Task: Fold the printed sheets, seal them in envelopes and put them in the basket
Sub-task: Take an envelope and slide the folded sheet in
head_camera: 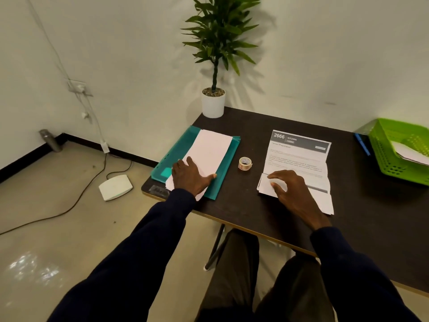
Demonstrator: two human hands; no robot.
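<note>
The printed sheet (299, 154) lies on the counter (255, 205), its long axis pointing away from the person. The right hand (290, 190) presses its folded near end, fingers lightly bent and gripping nothing. The left hand (191, 176) rests flat, fingers spread, on the envelopes (210, 152), and the basket (383, 159) stands further right, with bare counter between.

Worktop (255, 210): dark, with a pale edge on your near side, standing against the wall.
Plant (218, 38): tall and green, in a white pot (213, 105) at the far left corner of the worktop, upright.
Teal folder (226, 177): flat on the near left part of the worktop.
Blue pen (362, 144): far right on the worktop.
Wall socket (77, 87): to your left, with a cable (76, 201) trailing down over the floor.
White box (115, 187): on the floor, left of the worktop.
Metal bottle (50, 140): on the floor against the left wall.
</note>
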